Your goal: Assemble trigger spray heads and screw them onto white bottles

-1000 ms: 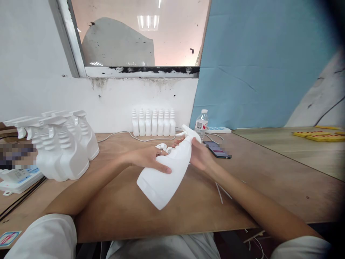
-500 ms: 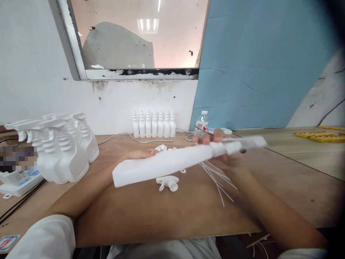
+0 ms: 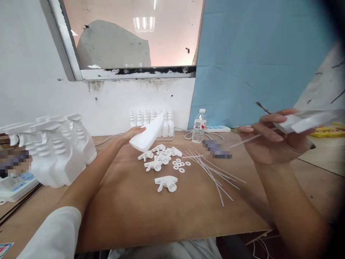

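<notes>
My left hand (image 3: 128, 135) reaches out over the wooden table (image 3: 129, 216), closed round the base of a white plastic bottle body (image 3: 147, 136) that has no head on it. My right hand (image 3: 271, 144) is raised at the right, fingers closed on a white trigger spray head (image 3: 302, 122), which is blurred. A thin white dip tube (image 3: 242, 141) sticks out of the head to the left. Between my hands, loose trigger heads (image 3: 161, 158), small white washers (image 3: 180, 165) and spare thin tubes (image 3: 212, 172) lie on the table.
Several assembled white spray bottles (image 3: 61, 151) stand at the left, next to a white device (image 3: 13, 183). A row of small white bottles (image 3: 167, 120) lines the back wall. A water bottle (image 3: 199, 126), a blurred phone (image 3: 217, 153) and yellow pieces (image 3: 325, 131) lie to the right.
The spray bottle I held in both hands has come apart. My left hand carried the bottle body away to the back left; my right hand lifted the trigger head and tube up to the right.
</notes>
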The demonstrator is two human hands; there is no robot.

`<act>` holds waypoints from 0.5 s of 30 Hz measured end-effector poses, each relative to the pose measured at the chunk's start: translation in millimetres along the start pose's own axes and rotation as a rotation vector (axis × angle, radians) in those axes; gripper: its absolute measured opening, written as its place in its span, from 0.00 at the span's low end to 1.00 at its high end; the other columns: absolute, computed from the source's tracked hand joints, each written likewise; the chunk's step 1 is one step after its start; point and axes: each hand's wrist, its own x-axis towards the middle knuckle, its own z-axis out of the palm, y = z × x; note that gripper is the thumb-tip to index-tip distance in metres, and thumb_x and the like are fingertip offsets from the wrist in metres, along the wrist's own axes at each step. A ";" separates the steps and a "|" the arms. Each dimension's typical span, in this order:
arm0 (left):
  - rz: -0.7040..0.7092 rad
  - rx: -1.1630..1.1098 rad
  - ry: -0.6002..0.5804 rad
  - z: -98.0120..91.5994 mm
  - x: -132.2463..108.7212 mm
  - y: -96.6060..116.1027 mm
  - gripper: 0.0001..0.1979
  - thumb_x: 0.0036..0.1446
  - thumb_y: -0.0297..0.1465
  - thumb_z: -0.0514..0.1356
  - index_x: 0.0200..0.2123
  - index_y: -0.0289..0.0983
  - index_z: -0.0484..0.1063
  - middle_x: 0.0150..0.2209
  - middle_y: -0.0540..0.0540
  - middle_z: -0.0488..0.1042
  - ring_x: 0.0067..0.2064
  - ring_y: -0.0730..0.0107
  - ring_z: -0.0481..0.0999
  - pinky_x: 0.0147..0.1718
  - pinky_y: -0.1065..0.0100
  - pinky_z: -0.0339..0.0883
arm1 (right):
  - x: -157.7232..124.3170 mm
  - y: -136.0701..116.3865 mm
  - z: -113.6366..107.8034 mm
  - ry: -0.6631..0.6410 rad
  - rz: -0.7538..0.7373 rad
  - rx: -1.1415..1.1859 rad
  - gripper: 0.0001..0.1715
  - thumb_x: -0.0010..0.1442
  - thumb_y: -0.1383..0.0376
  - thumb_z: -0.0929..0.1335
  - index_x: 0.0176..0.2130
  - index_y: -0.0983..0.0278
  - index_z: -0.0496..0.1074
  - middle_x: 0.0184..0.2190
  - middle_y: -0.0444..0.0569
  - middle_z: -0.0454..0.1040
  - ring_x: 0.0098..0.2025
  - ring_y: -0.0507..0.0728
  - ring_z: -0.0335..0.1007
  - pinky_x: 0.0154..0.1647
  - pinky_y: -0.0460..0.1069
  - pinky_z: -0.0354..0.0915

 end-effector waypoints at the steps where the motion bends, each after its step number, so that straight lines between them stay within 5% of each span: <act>1: 0.043 0.021 0.033 2.9 17.0 -4.1 0.30 0.54 0.51 0.60 0.48 0.32 0.68 0.42 0.36 0.77 0.36 0.64 0.76 0.35 0.67 0.71 | 0.8 5.3 -2.6 0.034 0.013 -0.004 0.11 0.47 0.48 0.75 0.34 0.41 0.79 0.53 0.39 0.73 0.20 0.44 0.43 0.34 0.55 0.51; 3: 0.066 0.134 0.128 12.6 51.6 -13.8 0.30 0.57 0.42 0.61 0.57 0.34 0.58 0.45 0.38 0.75 0.38 0.67 0.75 0.37 0.68 0.70 | 2.5 18.5 -9.4 0.092 0.061 0.044 0.07 0.56 0.53 0.71 0.35 0.45 0.80 0.56 0.42 0.71 0.21 0.45 0.44 0.32 0.55 0.51; 7: 0.039 0.260 0.236 42.4 110.9 -34.8 0.31 0.56 0.32 0.63 0.59 0.32 0.53 0.45 0.38 0.73 0.42 0.64 0.74 0.43 0.64 0.68 | 5.4 38.3 -20.4 0.139 0.200 0.186 0.11 0.61 0.60 0.67 0.36 0.55 0.80 0.48 0.48 0.75 0.21 0.45 0.47 0.29 0.52 0.53; 10: 0.020 0.341 0.296 67.5 141.2 -48.2 0.29 0.55 0.26 0.63 0.57 0.32 0.56 0.47 0.37 0.72 0.48 0.58 0.73 0.49 0.61 0.64 | 5.6 42.8 -23.0 0.117 0.234 0.218 0.08 0.56 0.58 0.71 0.37 0.55 0.79 0.41 0.45 0.76 0.21 0.46 0.48 0.27 0.49 0.57; 15: -0.007 0.419 0.360 96.9 167.0 -64.9 0.24 0.56 0.23 0.62 0.55 0.30 0.60 0.56 0.32 0.66 0.57 0.54 0.69 0.55 0.61 0.60 | 5.2 44.0 -25.6 0.013 0.243 0.293 0.16 0.49 0.57 0.77 0.40 0.53 0.77 0.39 0.41 0.77 0.23 0.48 0.53 0.25 0.47 0.60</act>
